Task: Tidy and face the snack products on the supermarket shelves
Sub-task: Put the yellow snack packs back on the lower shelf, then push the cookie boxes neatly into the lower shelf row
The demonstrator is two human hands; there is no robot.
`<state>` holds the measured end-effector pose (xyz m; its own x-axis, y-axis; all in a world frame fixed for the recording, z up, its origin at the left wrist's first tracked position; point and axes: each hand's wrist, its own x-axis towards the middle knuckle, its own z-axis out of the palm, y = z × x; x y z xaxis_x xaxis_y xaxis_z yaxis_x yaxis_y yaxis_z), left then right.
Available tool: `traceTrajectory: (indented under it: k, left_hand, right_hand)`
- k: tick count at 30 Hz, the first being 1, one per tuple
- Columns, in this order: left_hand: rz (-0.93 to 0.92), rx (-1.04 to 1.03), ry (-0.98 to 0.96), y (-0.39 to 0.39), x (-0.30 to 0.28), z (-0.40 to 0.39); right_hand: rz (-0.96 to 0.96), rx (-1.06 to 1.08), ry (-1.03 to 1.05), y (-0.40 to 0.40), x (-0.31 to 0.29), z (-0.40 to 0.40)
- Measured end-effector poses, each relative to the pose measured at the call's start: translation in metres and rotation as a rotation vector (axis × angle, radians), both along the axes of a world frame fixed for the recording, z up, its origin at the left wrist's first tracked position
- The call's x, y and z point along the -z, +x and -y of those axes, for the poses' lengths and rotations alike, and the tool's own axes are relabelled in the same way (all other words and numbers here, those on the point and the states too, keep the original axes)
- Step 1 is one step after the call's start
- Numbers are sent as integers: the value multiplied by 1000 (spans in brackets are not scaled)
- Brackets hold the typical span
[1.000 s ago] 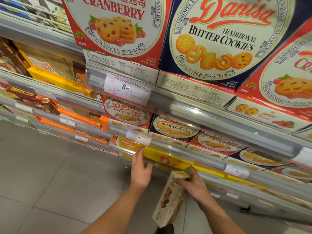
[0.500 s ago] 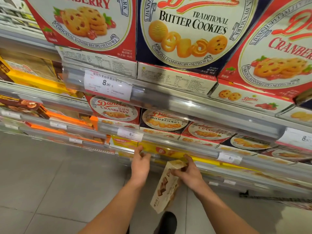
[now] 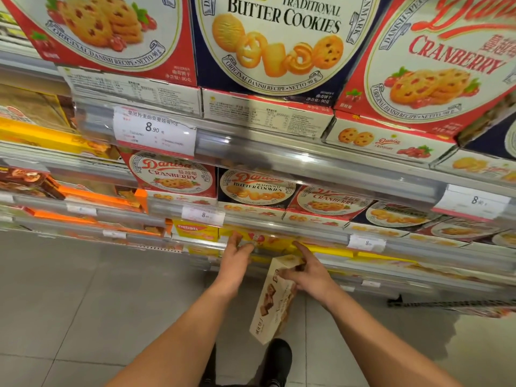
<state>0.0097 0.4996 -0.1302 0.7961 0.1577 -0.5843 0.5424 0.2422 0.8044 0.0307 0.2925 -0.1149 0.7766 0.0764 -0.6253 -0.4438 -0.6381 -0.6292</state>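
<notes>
My right hand (image 3: 308,276) grips the top end of a cream wafer box (image 3: 272,305) printed with brown wafers; the box hangs tilted, bottom end toward the floor, just in front of a low shelf. My left hand (image 3: 236,254) reaches to that shelf with fingers spread, touching yellow snack packs (image 3: 195,231) behind the rail. Above are rows of red cranberry cookie boxes (image 3: 170,180) and blue butter cookie boxes (image 3: 257,188), faces forward.
Shelf rails with price tags (image 3: 155,132) jut out above my hands. Orange and brown boxes (image 3: 92,195) fill the shelves at left. Grey floor tiles (image 3: 83,303) lie below, with my black shoe (image 3: 275,361) under the box.
The view has shifted so the shelves sit more to the left. My left hand's fingers have spread against the yellow packs. The wafer box stays in my right hand, slightly lower.
</notes>
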Motion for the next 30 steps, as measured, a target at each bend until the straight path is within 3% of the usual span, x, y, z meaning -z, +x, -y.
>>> traceTrajectory:
  k: [3,5,7,12,15,19,24,28,30]
  left_hand:
    - [19,294,118,-15,0,-2]
    - [49,531,215,-31,8,0]
    - [35,661,300,-48,14,10]
    - [66,943,436,-86,17,42]
    - [162,1041,449,-98,10,64]
    - [224,988,589,-103,10,93]
    - [280,946,607,-96,5,136]
    - [349,929,805,-99,-3,166]
    - [512,930,974,-96,-14,170]
  right_hand:
    - [23,-35,-43,-23,-3,13]
    - [16,53,-36,-48,-2,31]
    - [-12,219,0,-75,2,51]
    - [-78,898,188,-129,10,97]
    - [-92,1089,293,-154,2,114]
    - [-155,1109,389,-180,-2,136]
    - [-192,1003,426,-191,8,193]
    - [-105,806,223,-198,7,249]
    - [-27,677,110,-189,5,277]
